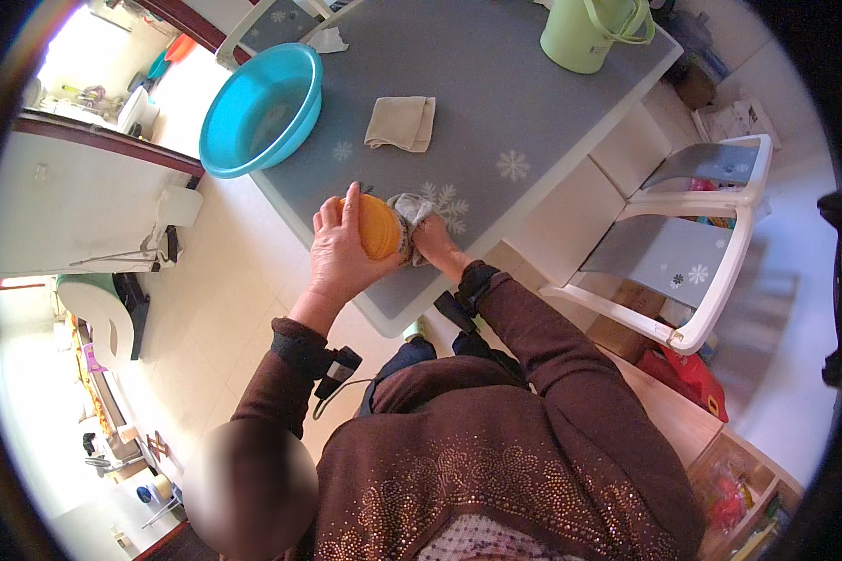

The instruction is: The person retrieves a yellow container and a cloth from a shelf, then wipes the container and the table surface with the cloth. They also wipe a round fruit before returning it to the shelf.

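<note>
Over the near corner of the grey tabletop (463, 77), my left hand (340, 245) grips a round orange lid or container (379, 228), its fingers spread along the left side and top. At the object's right side, my right hand (438, 238) holds a bunched light patterned cloth (412, 210) against it. The right fingertips are partly hidden by the cloth. Farther back on the table lies a folded beige cloth (401, 124), touched by neither hand.
A blue plastic basin (307, 105) stands at the table's left edge, beside a crumpled white paper (328, 41). At the back right is a green plastic bucket (579, 42). White chairs (723, 280) stand along the right side. A doorway opens at the upper left.
</note>
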`<state>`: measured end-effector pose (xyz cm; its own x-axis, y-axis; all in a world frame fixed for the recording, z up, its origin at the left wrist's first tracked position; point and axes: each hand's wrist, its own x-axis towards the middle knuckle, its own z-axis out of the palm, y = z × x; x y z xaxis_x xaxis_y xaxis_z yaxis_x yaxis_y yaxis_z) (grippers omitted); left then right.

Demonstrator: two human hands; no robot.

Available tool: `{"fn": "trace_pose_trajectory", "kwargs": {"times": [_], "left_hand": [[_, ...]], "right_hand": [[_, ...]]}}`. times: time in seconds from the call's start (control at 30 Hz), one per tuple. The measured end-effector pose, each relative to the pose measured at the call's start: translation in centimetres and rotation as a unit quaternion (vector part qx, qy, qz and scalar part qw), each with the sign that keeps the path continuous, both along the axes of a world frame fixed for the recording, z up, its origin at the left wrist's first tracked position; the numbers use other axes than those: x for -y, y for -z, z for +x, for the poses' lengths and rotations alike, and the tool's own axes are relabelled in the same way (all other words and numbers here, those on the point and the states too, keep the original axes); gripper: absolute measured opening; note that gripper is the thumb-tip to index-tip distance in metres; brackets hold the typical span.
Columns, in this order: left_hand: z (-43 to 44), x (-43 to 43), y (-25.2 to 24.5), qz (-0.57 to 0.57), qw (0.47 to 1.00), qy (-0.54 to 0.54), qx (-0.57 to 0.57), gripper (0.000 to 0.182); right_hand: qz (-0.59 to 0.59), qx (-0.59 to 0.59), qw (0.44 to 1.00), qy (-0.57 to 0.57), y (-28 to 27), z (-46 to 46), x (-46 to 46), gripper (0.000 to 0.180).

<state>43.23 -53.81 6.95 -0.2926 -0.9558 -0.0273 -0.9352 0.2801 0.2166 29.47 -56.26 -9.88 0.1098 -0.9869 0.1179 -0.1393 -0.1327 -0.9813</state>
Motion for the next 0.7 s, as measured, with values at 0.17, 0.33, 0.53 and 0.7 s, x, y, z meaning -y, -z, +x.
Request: {"fn": "trace_pose_trajectory", "kwargs": {"times": [0.17,0.33,0.53,0.7], "left_hand": [[3.2,-0.6,1.2,0.024,0.990,-0.068,-0.120,0.114],[3.7,-2.5,1.4,0.020,0.979,-0.098,-0.176,0.110],[6.0,-2.4,3.4,-0.003,0.966,-0.095,-0.242,0.108],[6.2,-2.2,3.3,0.021,0.961,-0.096,-0.257,0.107]], "right_hand": [[-0.237,-0.190,0.952,0.032,-5.9,3.0,-0.4,0.028],[-0.158,-0.044,0.983,0.081,-9.1,4.1,-1.7,0.027],[-0.037,-0.131,0.987,0.090,-4.2,2.5,-0.7,0.035],[0.056,-0.141,0.979,0.134,-3.6,1.3,-0.6,0.033]]}}
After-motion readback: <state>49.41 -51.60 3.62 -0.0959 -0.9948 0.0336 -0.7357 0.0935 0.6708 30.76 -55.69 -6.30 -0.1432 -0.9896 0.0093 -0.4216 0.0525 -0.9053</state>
